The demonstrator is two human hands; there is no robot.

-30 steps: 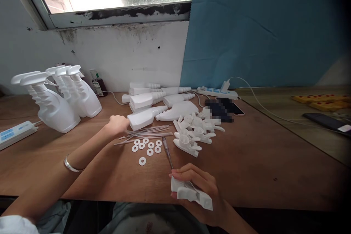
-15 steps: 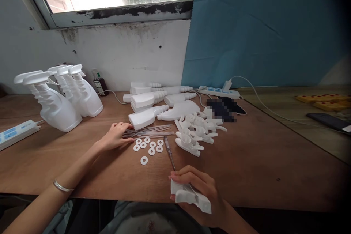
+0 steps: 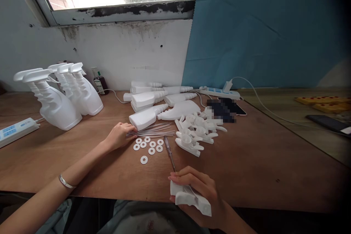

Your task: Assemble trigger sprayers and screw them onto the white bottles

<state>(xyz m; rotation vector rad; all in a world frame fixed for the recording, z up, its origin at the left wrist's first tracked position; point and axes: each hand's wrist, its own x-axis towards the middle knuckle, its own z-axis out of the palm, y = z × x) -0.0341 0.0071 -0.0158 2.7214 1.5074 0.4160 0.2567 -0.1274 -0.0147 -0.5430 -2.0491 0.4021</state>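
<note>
Spray trigger head [image 3: 191, 198] in white plastic, smooth and softly shiny, sits low in our view at about 6 o'clock, tilted down toward the right. We see a blocky end at its upper left, a curved, wavy middle, and a squared end at its lower right. Our right hand [image 3: 210, 193] has its fingers closed around it.

From that head, a clear-handled screwdriver [image 3: 168, 147] lies on the surface [image 3: 252, 168] toward 11 o'clock, its shaft reaching close to our right fingers. Nine white washers [image 3: 144, 159] lie flat near 10 o'clock, beside the thin tubes [image 3: 161, 134]. Our left hand [image 3: 118, 138] has its thumb and fingers drawn together at the left ends of those pale, slender tubes; we cannot tell how firmly they are gripped.

Straight up at 12 o'clock we have a jumbled pile of matching trigger heads [image 3: 189, 146]. Past the tubes, white bottles [image 3: 144, 117] lie on their sides between 11 and 12 o'clock, while assembled spray bottles [image 3: 59, 108] stand upright at 10. Toward 1 o'clock, a power strip [image 3: 218, 92] lies near the wall.
</note>
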